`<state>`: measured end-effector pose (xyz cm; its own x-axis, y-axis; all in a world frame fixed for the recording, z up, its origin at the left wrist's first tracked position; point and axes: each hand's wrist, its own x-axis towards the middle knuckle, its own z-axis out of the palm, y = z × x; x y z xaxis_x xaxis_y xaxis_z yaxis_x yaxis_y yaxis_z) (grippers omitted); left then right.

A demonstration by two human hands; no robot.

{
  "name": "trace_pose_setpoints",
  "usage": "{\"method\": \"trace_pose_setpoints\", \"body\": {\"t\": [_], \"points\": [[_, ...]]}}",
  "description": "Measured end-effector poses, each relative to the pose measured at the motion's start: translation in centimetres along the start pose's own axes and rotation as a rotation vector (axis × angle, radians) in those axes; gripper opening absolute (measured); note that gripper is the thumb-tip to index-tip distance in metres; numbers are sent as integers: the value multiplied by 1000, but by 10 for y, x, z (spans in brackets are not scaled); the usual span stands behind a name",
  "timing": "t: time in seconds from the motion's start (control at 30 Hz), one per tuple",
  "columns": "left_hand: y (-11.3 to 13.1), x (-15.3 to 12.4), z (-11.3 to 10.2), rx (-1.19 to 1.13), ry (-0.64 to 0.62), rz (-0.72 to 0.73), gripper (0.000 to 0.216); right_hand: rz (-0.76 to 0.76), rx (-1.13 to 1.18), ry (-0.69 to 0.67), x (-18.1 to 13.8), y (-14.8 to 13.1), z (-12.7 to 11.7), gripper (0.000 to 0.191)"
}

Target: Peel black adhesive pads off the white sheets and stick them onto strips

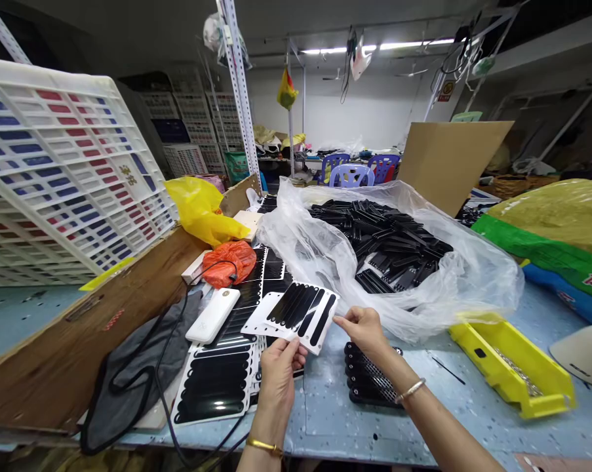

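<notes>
Head view: The left hand [277,368] pinches the near edge of a white sheet [305,335] while the right hand [367,331] grips its right edge; black strips [322,321] run lengthwise away from the person, the outermost lying nearer the right hand.

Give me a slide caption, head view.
Left hand holds a white sheet of black strips; right hand at its edge.
</notes>
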<state>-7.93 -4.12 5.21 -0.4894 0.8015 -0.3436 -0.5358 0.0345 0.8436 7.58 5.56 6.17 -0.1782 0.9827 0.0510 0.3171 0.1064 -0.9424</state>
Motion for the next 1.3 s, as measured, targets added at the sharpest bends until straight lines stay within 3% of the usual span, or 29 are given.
{"method": "trace_pose_setpoints", "body": {"t": [0.13, 0.2, 0.27, 0.4, 0.6, 0.9, 1.03, 1.2, 1.3], "points": [[-13, 4, 3, 22, 27, 19, 34, -322, -242, -58, -17, -1, 7, 12], [-16, 6, 4, 26, 35, 10, 38, -434, -379, -110, -26, -5, 21, 14], [-17, 6, 4, 26, 29, 2, 41, -449, -492, -152, -32, -8, 35, 15], [-15, 4, 3, 11, -11, -10, 41, -322, -468, -260, -35, -12, 51, 11], [-16, 4, 0, -10, -69, -30, 38, -53, -70, -404, -32, -3, 53, 13], [-20, 5, 1, 11, -75, -16, 34, 209, 248, -284, -21, -5, 56, 13], [-21, 8, -4, 26, 11, -22, 34, 247, 349, -124, -3, -6, 29, 18], [-20, 14, -8, 28, 88, -38, 34, 173, 599, 213, 7, -6, -54, 32], [-18, 11, -8, 31, 86, -54, 29, 134, 630, 191, -9, -6, -92, 37]]}}
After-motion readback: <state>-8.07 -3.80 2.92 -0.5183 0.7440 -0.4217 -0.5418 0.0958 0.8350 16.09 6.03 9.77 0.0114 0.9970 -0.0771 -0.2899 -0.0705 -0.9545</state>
